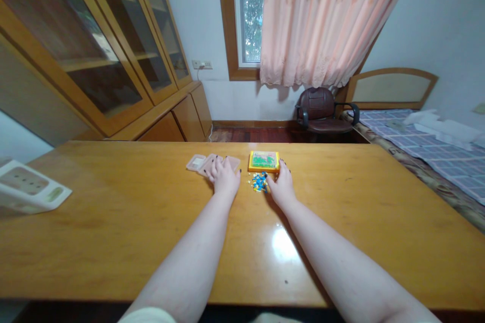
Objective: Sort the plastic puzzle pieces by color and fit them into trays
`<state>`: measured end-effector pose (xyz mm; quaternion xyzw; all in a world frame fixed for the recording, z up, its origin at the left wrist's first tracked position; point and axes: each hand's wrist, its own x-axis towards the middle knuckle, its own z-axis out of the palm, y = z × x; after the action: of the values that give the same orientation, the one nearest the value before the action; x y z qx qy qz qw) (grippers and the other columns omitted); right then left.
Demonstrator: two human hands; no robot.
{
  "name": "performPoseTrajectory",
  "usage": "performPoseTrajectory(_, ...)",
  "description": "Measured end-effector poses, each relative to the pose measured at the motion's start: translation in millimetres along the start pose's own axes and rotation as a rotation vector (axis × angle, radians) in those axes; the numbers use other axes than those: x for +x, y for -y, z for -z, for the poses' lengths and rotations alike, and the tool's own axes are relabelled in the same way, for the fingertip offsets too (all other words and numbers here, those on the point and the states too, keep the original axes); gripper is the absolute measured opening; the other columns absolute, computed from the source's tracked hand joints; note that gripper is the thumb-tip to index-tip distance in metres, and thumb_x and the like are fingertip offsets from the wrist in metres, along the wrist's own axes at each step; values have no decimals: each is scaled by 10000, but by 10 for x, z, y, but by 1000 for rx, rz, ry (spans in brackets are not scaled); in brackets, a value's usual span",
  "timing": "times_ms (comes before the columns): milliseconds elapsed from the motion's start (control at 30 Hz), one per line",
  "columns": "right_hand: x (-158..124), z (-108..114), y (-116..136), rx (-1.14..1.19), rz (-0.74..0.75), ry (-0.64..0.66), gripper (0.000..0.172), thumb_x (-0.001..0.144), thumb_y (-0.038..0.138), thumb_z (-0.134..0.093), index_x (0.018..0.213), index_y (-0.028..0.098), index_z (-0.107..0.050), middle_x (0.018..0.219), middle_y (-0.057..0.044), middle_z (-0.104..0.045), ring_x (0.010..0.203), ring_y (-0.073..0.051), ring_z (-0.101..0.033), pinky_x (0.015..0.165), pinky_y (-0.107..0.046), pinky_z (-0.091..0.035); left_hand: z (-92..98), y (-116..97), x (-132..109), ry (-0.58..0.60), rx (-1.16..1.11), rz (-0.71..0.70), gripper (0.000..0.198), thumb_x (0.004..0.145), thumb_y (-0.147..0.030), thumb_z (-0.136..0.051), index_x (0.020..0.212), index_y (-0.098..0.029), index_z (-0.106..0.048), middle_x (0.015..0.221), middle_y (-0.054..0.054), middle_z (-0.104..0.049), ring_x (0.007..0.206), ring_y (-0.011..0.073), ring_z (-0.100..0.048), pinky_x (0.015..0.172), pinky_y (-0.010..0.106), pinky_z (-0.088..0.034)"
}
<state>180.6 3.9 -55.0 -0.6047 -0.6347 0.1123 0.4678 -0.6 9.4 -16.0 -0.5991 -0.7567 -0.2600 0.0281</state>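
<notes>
My left hand (223, 176) lies with its fingers spread over a flat, pinkish translucent plastic case (206, 164), covering part of it. A small pile of tiny blue, yellow and white pieces (259, 181) sits on the table between my hands. My right hand (281, 185) is beside the pile, thumb at its right edge and fingers apart near the corner of a yellow-edged box (264, 161) with a green picture on top. Whether the right fingertips touch the box I cannot tell.
Everything lies on a glossy wooden table (151, 232). A white plastic holder (34, 186) stands at the left. Beyond the table are a glass-door cabinet (113, 35), a brown office chair (322, 111) and, to the right, a bed (424, 151).
</notes>
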Motion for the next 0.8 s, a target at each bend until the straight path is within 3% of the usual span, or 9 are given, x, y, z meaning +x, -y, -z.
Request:
performPoseTrajectory(100,27,-9,-2,13,-11,17,695,739,310,-550,1364,85,-344,1374,-199,-414,1290,-311,-350,1077,-514,-253,-26,-81,-41,107,-81,-218,706,780,-394,-563,1396,-147,-321,1497,186,-196,1384,337,-146,1097,573,-96)
performPoseTrajectory(200,53,-5,1,68,-37,29,680,723,301,-561,1352,130,-371,1360,-169,-441,1290,-311,-355,1072,-530,-245,-53,-178,-121,322,-197,-414,781,784,-428,-547,1441,-178,-205,1503,142,-210,1398,337,-59,1089,600,-40)
performPoseTrajectory(267,66,8,0,114,-65,26,629,723,295,-556,1316,129,-422,1324,-166,-481,1263,-308,-392,1062,-521,-267,-75,-225,-173,402,-261,-479,794,779,-416,-556,1443,-190,-183,1491,128,-252,1396,340,-70,1082,616,-31)
performPoseTrajectory(333,74,23,-8,164,-104,-2,564,735,290,-541,1267,117,-471,1277,-172,-522,1212,-296,-449,1040,-499,-312,-101,-246,-203,386,-320,-473,748,780,-371,-562,1423,-184,-230,1456,139,-322,1375,325,-189,1095,592,-70)
performPoseTrajectory(433,74,34,-29,227,-148,-59,511,739,280,-540,1221,114,-502,1225,-170,-559,1149,-272,-506,1004,-463,-369,-150,-240,-201,271,-423,-386,640,777,-292,-565,1360,-162,-337,1343,150,-453,1278,277,-383,1095,509,-222)
performPoseTrajectory(533,67,37,-29,263,-132,-43,514,727,267,-564,1216,123,-506,1201,-156,-579,1121,-258,-530,991,-448,-392,-200,-225,-176,224,-524,-346,649,743,-253,-606,1334,-130,-369,1321,165,-461,1259,268,-410,1063,447,-323)
performPoseTrajectory(800,48,66,22,360,-74,18,491,751,223,-554,1233,134,-522,1207,-147,-589,1115,-246,-557,972,-433,-434,-187,-259,-163,191,-749,-242,645,738,-172,-604,1348,-165,-395,1264,127,-553,1167,239,-528,1017,402,-408)
